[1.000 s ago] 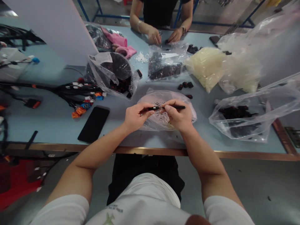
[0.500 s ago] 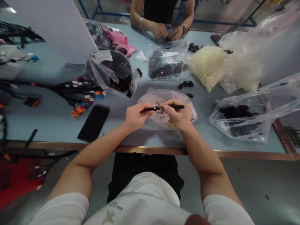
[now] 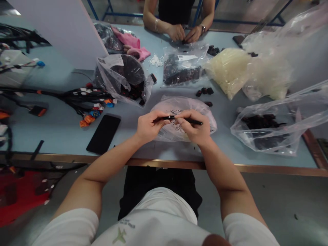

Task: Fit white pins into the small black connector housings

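Pale blue worktop (image 3: pixel 57 133) in a workshop, crowded with plastic bags of black connectors (image 3: pixel 261 130); over a clear plastic bag (image 3: pixel 184 102) of small loose parts, left hand (image 3: pixel 150 126) and right hand (image 3: pixel 193 126) close together, each grip clamped on a slim black pen-like tool (image 3: pixel 192 121); right end of tool now dipped slightly lower than a second ago; tip partly hidden by fingers.
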Demonstrator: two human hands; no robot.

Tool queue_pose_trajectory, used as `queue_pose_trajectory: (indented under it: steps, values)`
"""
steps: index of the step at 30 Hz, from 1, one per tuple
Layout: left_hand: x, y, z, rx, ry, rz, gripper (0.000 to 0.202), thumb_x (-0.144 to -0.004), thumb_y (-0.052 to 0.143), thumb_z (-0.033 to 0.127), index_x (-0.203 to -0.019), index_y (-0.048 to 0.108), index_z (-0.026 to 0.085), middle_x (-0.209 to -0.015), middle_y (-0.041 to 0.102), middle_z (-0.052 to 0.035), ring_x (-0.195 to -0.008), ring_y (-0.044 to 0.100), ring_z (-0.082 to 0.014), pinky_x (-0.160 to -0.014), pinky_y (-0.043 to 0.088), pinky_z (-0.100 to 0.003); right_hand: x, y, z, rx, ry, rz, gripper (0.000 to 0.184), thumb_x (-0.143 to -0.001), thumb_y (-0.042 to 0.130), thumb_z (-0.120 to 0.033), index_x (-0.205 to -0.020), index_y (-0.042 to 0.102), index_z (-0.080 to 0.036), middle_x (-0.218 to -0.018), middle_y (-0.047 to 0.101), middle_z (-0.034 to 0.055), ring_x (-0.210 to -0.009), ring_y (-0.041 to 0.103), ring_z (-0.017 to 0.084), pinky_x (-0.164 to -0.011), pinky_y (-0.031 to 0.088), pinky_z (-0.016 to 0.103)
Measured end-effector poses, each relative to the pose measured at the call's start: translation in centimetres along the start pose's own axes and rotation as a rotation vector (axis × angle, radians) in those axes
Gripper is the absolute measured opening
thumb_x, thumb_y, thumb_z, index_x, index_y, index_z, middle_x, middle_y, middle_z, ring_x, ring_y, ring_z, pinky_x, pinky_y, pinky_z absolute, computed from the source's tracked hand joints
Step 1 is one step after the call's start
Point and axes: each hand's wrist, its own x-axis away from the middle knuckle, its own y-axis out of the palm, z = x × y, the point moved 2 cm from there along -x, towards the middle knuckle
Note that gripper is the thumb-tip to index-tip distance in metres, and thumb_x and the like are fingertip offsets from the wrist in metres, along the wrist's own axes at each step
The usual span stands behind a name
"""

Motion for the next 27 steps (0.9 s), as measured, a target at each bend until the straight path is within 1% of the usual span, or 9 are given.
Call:
queue_pose_trajectory:
  steps: [4,9,13,16,21,27]
  values:
    - [-0.09,-0.16,0.03,-0.028,0.026,0.004,0.036,-0.094,0.081,0.056,-0.109,0.082,0.023,-0.104,0.086,-0.0056,-0.093,0.084,-0.0209,-0.083,0.069,-0.031,-0.02,-0.17,0.34,-0.081,0.045,0.075,0.013,-0.094,0.072,-0.032,-0.092,0.082,-0.024,-0.077,0.080,0.0005,-0.069,0.072,0.016,-0.063,0.058,0.032]
    - [-0.15,-0.17,-0.17,-0.070,0.031,0.004,0.040,-0.094,0.079,0.060,-0.108,0.082,0.023,-0.101,0.086,-0.0056,-0.090,0.084,-0.0212,-0.082,0.069,-0.032,0.00,-0.05,0.05,-0.078,0.096,0.060,0.012,-0.091,0.075,-0.034,-0.091,0.082,-0.024,-0.076,0.080,0.0011,-0.065,0.070,0.016,-0.060,0.057,0.032]
    - [-0.17,-0.12,-0.18,-0.094,0.013,-0.006,0.043,-0.094,0.078,0.063,-0.108,0.082,0.023,-0.103,0.086,-0.0066,-0.092,0.084,-0.0221,-0.085,0.069,-0.033,0.01,0.06,-0.12,-0.060,0.142,0.049,0.015,-0.090,0.076,-0.038,-0.089,0.082,-0.025,-0.076,0.080,0.0022,-0.066,0.070,0.017,-0.057,0.055,0.032]
    - [-0.12,-0.09,-0.13,-0.106,0.024,-0.011,0.043,-0.095,0.077,0.063,-0.108,0.082,0.023,-0.105,0.086,-0.0064,-0.095,0.084,-0.0219,-0.087,0.069,-0.033,0.00,0.11,-0.11,-0.061,0.138,0.035,0.018,-0.090,0.075,-0.041,-0.089,0.082,-0.024,-0.077,0.080,0.0028,-0.067,0.070,0.018,-0.057,0.055,0.032]
    - [-0.01,-0.13,-0.16,-0.117,0.023,-0.017,0.042,-0.095,0.077,0.062,-0.110,0.082,0.023,-0.107,0.086,-0.0073,-0.096,0.084,-0.0226,-0.088,0.070,-0.033,0.04,0.13,-0.11,-0.036,0.134,0.042,0.018,-0.090,0.075,-0.041,-0.089,0.082,-0.025,-0.076,0.080,0.0031,-0.066,0.070,0.017,-0.056,0.054,0.031]
    - [0.21,0.05,0.02,-0.097,0.011,-0.015,0.040,-0.096,0.077,0.061,-0.110,0.082,0.024,-0.107,0.086,-0.0070,-0.093,0.084,-0.0229,-0.086,0.071,-0.035,-0.02,0.13,-0.29,-0.036,0.119,0.043,0.014,-0.089,0.075,-0.036,-0.086,0.082,-0.025,-0.075,0.080,0.0027,-0.065,0.069,0.017,-0.055,0.054,0.031]
